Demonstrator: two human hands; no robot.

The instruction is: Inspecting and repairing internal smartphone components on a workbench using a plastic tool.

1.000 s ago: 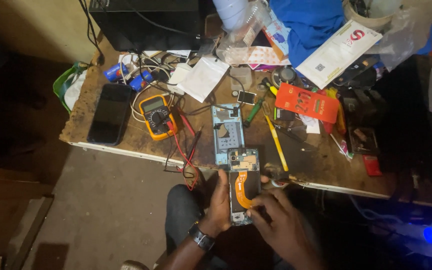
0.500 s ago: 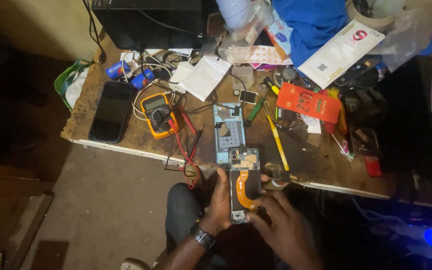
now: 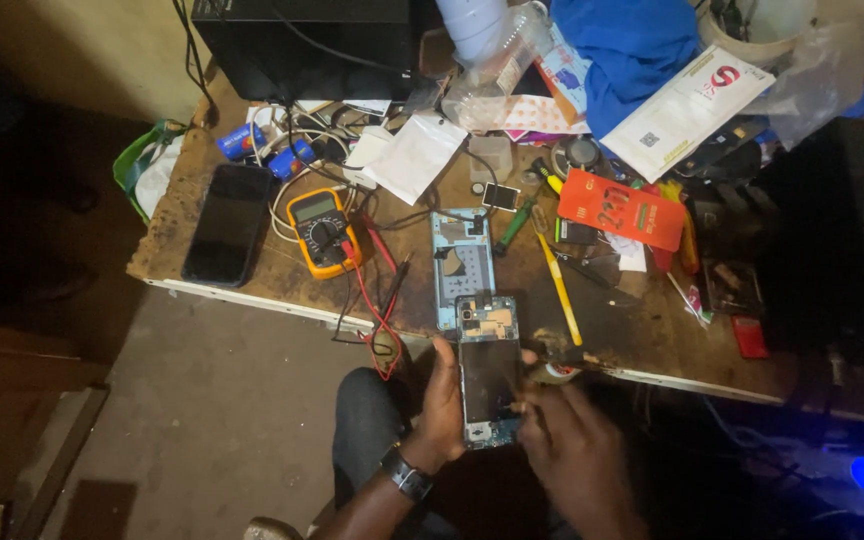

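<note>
Opened phone [image 3: 490,372] held over lap, just below front edge of bench [image 3: 252,285]. Gripped along its left side by left hand [image 3: 439,405], fingers curled around edge. Touched at lower right corner by right hand [image 3: 572,450], fingertips pressed together there. Seen on bench nearby: blue phone frame [image 3: 460,265], yellow multimeter [image 3: 323,232], black phone [image 3: 227,222].
</note>
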